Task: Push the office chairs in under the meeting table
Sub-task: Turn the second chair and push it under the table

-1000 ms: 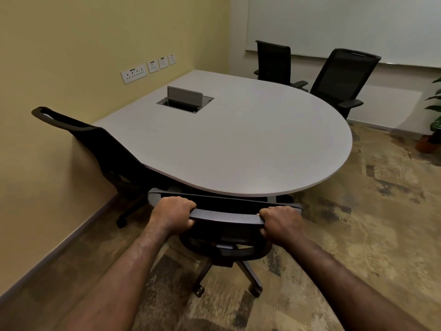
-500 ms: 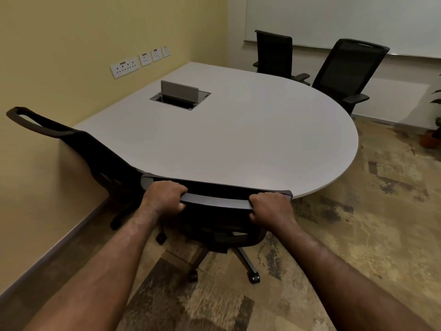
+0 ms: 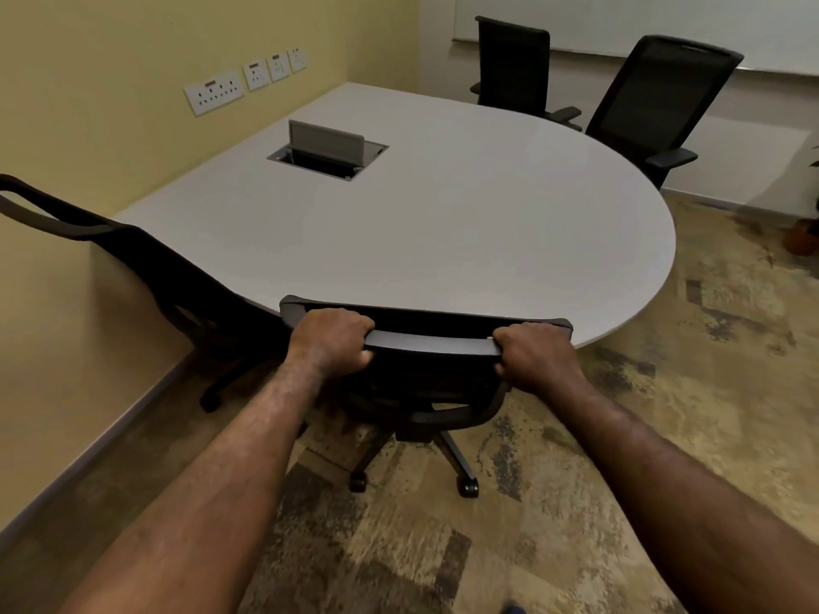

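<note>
Left hand (image 3: 331, 341) and right hand (image 3: 534, 354) both clamped over the top rail of the near office chair (image 3: 425, 370), fingers curled over the front edge, one at each end of the rail. Compared with a second ago, pushed further in: backrest top now touching or just short of the curved edge of the meeting table (image 3: 443, 223), seat hidden beneath the tabletop, only base legs and two castors showing on the patterned carpet (image 3: 642, 436). Little room left between rail and table edge. To the left, a second chair (image 3: 146, 268) leaning against the table's near-left edge, tucked between table and yellow wall (image 3: 88, 104), its top cut off at the picture's side. Across the table, a far chair (image 3: 514, 66) and an armrest chair (image 3: 660, 104), each close to the far edge, lower parts hidden. Open cable hatch (image 3: 328, 150) set in the tabletop with its lid raised; wall sockets (image 3: 215, 91) above. Pot at the right border (image 3: 804, 237) mostly cut off.
</note>
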`<state>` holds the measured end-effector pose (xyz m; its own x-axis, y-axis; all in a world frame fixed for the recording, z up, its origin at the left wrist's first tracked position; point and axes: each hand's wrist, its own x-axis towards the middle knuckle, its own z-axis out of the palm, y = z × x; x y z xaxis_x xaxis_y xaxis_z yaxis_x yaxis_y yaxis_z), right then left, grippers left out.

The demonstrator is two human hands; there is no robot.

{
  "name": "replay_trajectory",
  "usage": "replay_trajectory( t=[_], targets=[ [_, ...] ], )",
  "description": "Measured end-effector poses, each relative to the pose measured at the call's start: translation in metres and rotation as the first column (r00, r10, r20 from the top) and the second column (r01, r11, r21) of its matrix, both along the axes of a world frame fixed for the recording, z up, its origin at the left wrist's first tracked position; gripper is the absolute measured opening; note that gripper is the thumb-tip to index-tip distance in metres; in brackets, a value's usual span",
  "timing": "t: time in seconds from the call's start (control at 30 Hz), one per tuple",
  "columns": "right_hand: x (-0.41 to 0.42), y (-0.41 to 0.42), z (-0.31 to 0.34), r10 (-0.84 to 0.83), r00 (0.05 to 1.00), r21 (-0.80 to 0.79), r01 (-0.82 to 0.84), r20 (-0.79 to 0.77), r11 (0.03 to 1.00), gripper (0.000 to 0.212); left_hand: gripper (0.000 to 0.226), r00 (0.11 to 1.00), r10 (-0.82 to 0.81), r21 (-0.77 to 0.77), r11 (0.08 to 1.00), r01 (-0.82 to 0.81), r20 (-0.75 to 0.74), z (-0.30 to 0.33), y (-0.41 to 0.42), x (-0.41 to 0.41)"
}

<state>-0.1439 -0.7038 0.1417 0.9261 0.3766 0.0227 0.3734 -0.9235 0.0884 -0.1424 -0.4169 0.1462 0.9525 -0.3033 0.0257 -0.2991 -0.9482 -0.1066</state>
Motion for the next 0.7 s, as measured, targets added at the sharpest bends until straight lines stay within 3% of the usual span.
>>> replay_trajectory(
  t=[0.57,0.7],
  targets=[
    [0.001,0.005,-0.001,0.01,1.0,0.067,-0.012,0.029,0.998,0.011,0.016,0.998,0.025,0.013,1.0,-0.025,0.052,-0.002,0.009,0.005],
    [-0.004,0.001,-0.003,0.044,0.998,0.099,-0.048,0.038,0.994,0.014,0.011,0.998,0.057,0.009,0.998,-0.057,0.0,0.001,0.006,-0.003]
  ],
)
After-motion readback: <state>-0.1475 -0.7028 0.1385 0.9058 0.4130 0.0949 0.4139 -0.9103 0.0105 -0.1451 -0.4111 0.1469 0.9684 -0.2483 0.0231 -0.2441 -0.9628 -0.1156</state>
